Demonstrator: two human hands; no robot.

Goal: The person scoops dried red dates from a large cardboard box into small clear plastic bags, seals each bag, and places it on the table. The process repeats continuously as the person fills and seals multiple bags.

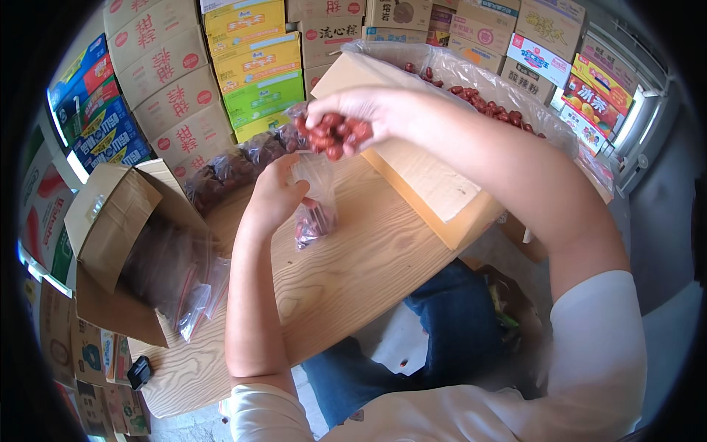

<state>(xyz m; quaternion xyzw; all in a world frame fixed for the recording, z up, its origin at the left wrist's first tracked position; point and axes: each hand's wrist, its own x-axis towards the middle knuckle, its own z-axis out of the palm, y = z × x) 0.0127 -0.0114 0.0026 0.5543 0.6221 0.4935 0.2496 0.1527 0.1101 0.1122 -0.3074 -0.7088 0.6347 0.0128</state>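
My left hand (281, 190) grips the upper edge of a clear plastic bag (319, 177), which hangs just over the wooden table. Some dark red fruit shows in the bottom of that bag. Above its mouth, my right hand (353, 113) is closed around a heap of red dates (334, 135), apparently jujubes. Behind my hands stands a row of filled clear bags (243, 160) of dark red fruit. To the right, a large cardboard carton (414, 188) lined with a plastic sheet (436, 61) holds many loose red dates (486, 105).
An open cardboard box (119, 232) with several flat zip bags (182, 276) lies on the left of the wooden table (342, 287). A small black object (140, 372) rests at the table's left edge. Stacked cartons (165, 83) form a wall behind.
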